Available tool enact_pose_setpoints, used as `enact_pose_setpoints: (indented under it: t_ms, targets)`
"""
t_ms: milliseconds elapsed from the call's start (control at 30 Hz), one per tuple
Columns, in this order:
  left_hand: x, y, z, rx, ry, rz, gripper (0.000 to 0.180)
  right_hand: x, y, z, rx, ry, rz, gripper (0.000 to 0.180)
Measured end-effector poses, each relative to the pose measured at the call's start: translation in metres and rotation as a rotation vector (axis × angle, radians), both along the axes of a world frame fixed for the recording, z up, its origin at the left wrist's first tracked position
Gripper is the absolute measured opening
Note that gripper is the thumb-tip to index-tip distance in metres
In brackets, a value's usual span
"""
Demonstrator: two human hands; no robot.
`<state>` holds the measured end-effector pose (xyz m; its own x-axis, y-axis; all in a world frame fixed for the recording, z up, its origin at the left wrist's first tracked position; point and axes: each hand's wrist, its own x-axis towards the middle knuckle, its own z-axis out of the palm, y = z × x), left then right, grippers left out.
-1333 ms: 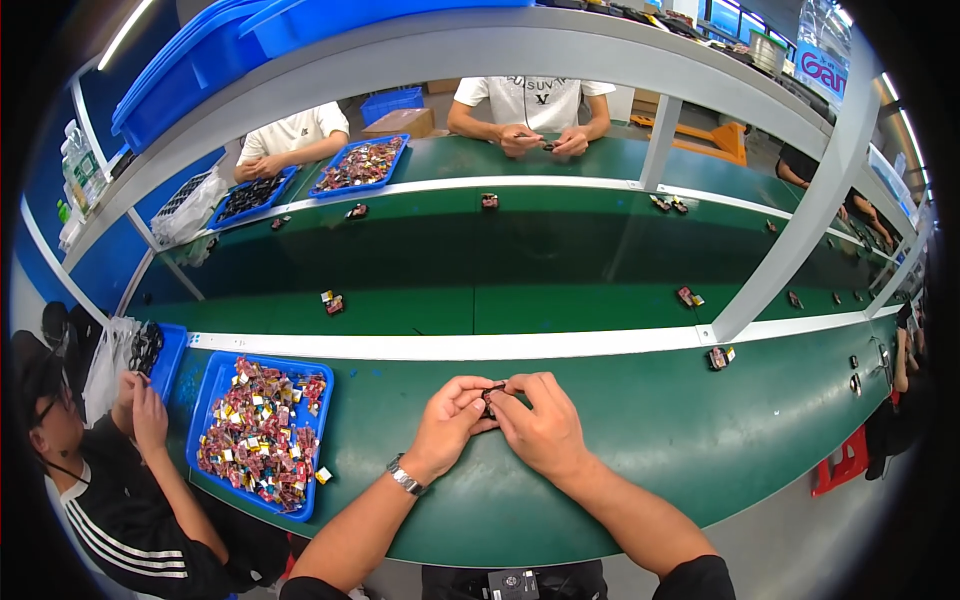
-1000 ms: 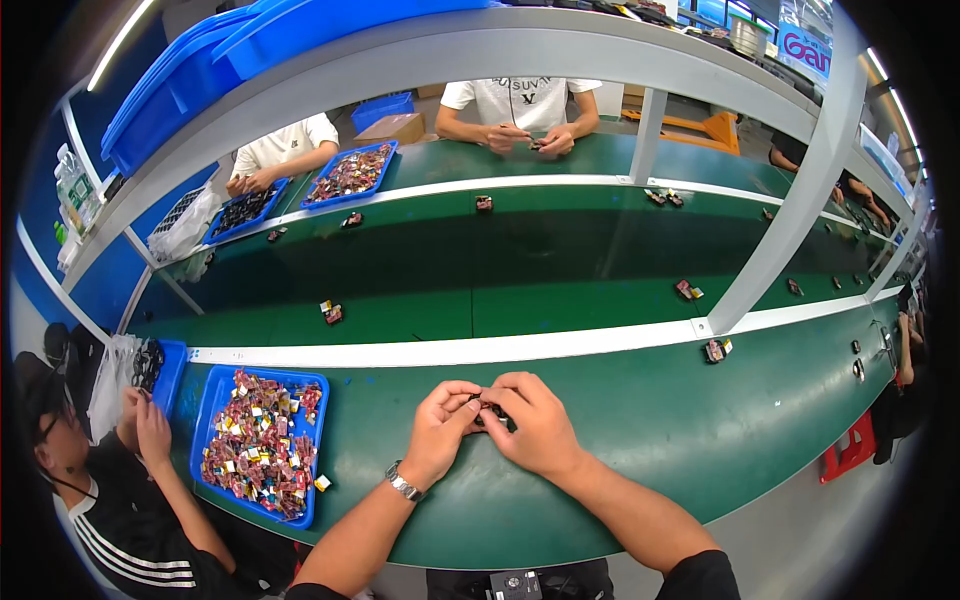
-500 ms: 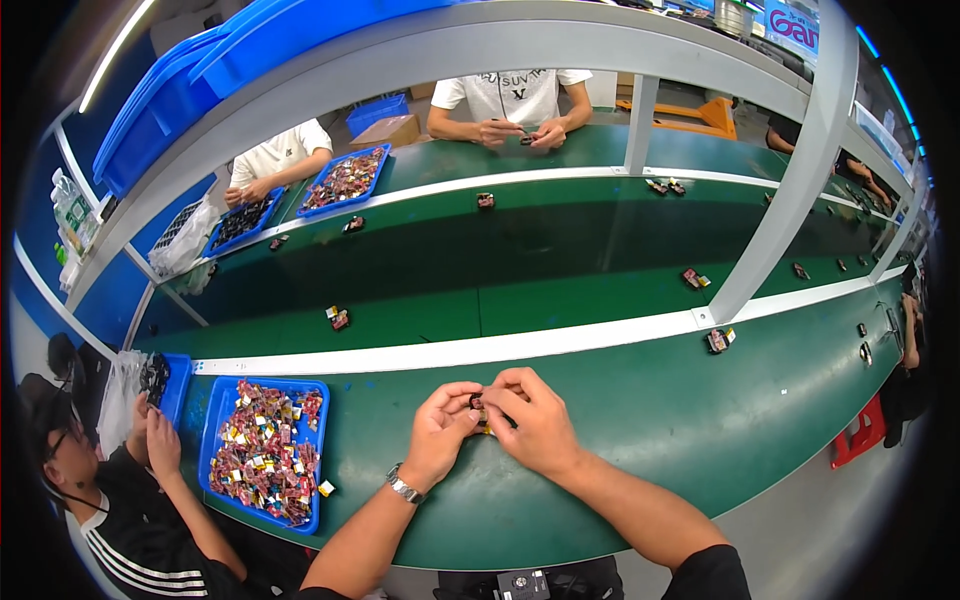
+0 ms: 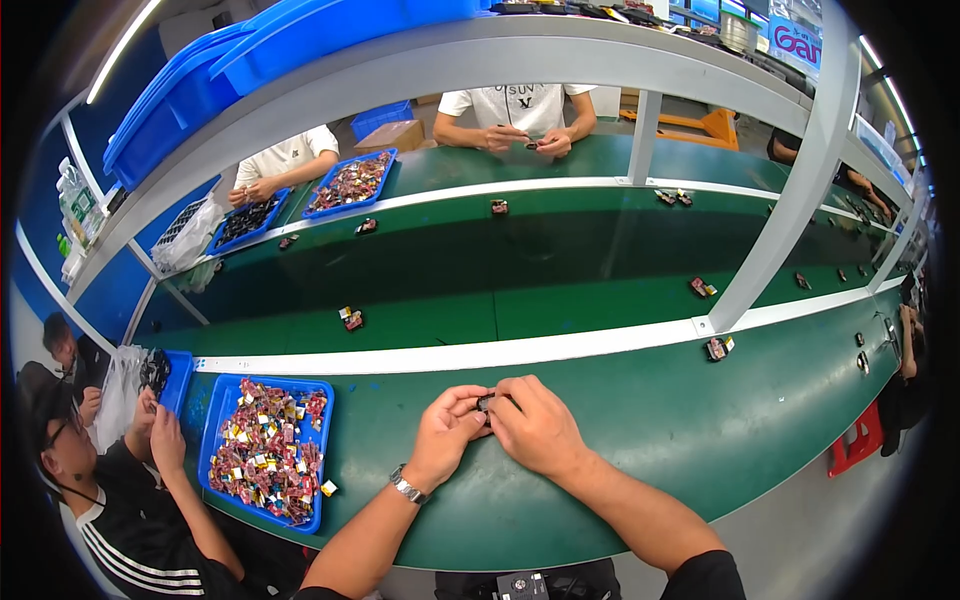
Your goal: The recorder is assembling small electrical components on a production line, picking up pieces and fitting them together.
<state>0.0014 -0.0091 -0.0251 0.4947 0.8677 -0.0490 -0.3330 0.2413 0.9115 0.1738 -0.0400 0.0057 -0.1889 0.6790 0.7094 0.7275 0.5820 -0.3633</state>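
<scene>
My left hand [image 4: 449, 432] and my right hand [image 4: 537, 428] meet over the green bench, fingertips pinched together. Between them is a small dark part [image 4: 485, 403], mostly covered by the fingers; its exact kind cannot be made out. The left fingers grip it from the left, and the right thumb and fingers press on it from the other side. To the left of my hands, a blue tray [image 4: 207, 440] holds a heap of small red circuit boards [image 4: 262, 460] with white and yellow bits.
A white rail [image 4: 450, 352] separates the bench from a green belt [image 4: 420, 300] carrying scattered small assemblies. One assembly [image 4: 718, 348] lies right of my hands near a grey post [image 4: 775, 200]. A grey shelf beam [image 4: 450, 55] spans overhead. A co-worker [image 4: 130, 530] sits close on the left.
My hands stay nearly in place, with the fingers shifted around the small part. Its yellow bit, earlier visible below the fingers, no longer shows. Assemblies on the belt have moved slightly right.
</scene>
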Motion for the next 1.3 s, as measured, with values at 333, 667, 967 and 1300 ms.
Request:
enact_pose_setpoints:
  t_ms: [333, 667, 967, 1300]
  targets:
    - [0.003, 0.001, 0.000, 0.008, 0.008, 0.013, 0.028, -0.001, -0.002, -0.001, -0.018, -0.075, -0.037, 0.013]
    - [0.002, -0.001, 0.006, -0.002, -0.017, -0.015, 0.028, 0.012, 0.002, -0.001, -0.059, -0.074, 0.092, 0.013]
    - [0.000, 0.002, 0.007, 0.003, -0.026, -0.029, 0.020, 0.019, 0.001, 0.005, -0.175, 0.008, 0.072, 0.017]
    - [-0.003, 0.001, 0.008, -0.002, -0.032, -0.092, 0.012, 0.028, 0.002, 0.006, -0.346, 0.137, 0.199, 0.012]
